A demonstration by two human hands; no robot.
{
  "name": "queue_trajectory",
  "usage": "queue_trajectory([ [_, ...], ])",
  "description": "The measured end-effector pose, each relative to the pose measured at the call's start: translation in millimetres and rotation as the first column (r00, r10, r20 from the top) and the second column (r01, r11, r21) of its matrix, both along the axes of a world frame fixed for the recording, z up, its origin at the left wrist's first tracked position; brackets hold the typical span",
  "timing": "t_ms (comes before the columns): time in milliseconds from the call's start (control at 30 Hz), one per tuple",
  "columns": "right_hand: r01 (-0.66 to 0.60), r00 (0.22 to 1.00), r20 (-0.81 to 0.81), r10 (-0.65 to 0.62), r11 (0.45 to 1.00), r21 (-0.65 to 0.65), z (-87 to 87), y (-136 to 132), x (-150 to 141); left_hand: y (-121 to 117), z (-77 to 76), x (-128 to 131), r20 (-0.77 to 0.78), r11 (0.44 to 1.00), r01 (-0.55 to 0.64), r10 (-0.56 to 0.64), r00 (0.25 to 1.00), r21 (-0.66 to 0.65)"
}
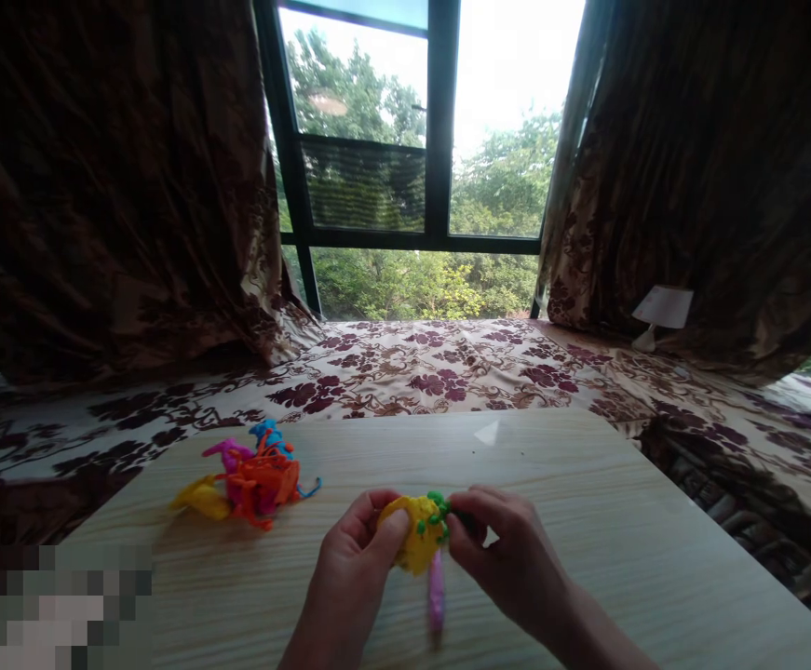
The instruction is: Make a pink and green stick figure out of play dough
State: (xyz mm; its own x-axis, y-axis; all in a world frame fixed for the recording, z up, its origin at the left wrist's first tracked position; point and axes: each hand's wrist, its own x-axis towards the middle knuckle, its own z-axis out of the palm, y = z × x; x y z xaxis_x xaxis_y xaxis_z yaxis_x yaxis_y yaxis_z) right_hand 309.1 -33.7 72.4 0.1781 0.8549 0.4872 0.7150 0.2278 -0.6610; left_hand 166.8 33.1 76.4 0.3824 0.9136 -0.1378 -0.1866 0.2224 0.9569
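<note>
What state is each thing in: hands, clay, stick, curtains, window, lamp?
Left hand: closed on yellow clay
Right hand: fingers bent in at green clay; grip unclear
Yellow clay: flattened, held up
Green clay: small lumps on the yellow
Pink stick: below the yellow; attachment unclear
Clay pile: loose heap, mixed colors
Curtains: drawn apart
Window: open or shut unclear
Lamp: standing; lit or not unclear

Super bright daylight pouring in the far window (439, 121), sky's totally blown out. Curtains (98, 186) are near black on both sides, soft shadows on the table (628, 521), edges look stretched, near left corner's pixelated.
</note>
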Motion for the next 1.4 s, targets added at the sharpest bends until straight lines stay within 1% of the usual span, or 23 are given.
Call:
queue_trajectory([
  [133, 0.002, 0.988, 0.156, 0.002, 1.0, -0.028, -0.5, -3.0, -2.4, 2.5, -5.0, -0.4, -0.009, 0.998, 0.055, -0.054, 0.998, 0.034],
  [267, 0.011, 0.978, 0.21, -0.004, 0.999, -0.035, -0.8, -3.0, -1.9, 2.6, -6.9, 0.3, -0.014, 0.99, 0.109, -0.108, 0.994, 0.09],
  [500, 0.016, 0.99, 0.142, -0.005, 0.997, -0.07, -0.7, -1.8, -0.8, 5.3, -12.2, 0.0, -0.033, 0.982, 0.119, -0.115, 0.993, 0.146],
  [633, -0.012, 0.985, 0.173, 0.024, 0.998, -0.069, -0.1, -2.6, -0.3, 3.2, -12.0, -1.2, -0.032, 0.975, 0.159, -0.156, 0.987, 0.158],
  [800, -0.031, 0.981, 0.19, 0.044, 0.997, -0.067, 0.9, -3.8, -1.2, -1.1, -9.6, 0.2, -0.057, 0.968, 0.154, -0.145, 0.988, 0.2],
  [833, -0.034, 0.984, 0.173, 0.045, 0.997, -0.067, 0.9, -3.6, -1.3, -1.5, -8.7, 0.4, -0.048, 0.97, 0.156, -0.15, 0.988, 0.188],
  [900, -0.023, 0.995, 0.096, 0.03, 0.998, -0.066, 0.8, -2.5, -1.2, -1.5, -6.6, 0.2, -0.008, 0.98, 0.16, -0.16, 0.987, 0.12],
  [967, 0.008, 1.0, -0.005, -0.009, 0.997, -0.075, 0.5, -1.0, -0.6, -0.6, -4.5, -0.4, 0.056, 0.988, 0.151, -0.152, 0.987, 0.027],
  [1033, 0.056, 0.996, -0.063, -0.06, 0.997, -0.056, 0.4, 0.1, -0.4, 0.7, -3.4, -0.9, 0.1, 0.991, 0.13, -0.125, 0.987, -0.04],
  [1100, 0.064, 0.997, -0.051, -0.065, 0.998, -0.015, 0.4, 0.0, -1.7, 1.9, -3.8, -0.9, 0.101, 0.994, 0.103, -0.098, 0.99, -0.045],
  [1167, 0.023, 1.0, 0.007, -0.023, 1.0, 0.003, 0.6, -1.1, -4.4, 2.5, -5.2, -0.4, 0.076, 0.996, 0.09, -0.089, 0.993, -0.008],
  [1267, -0.026, 0.995, 0.093, 0.029, 0.999, -0.039, 1.3, -2.7, -8.0, 2.5, -7.9, 0.6, 0.038, 0.993, 0.104, -0.106, 0.994, 0.054],
  [1400, -0.039, 0.991, 0.129, 0.047, 0.997, -0.066, 2.9, -3.0, -8.0, 2.2, -10.0, 1.0, 0.014, 0.987, 0.117, -0.119, 0.993, 0.107],
])
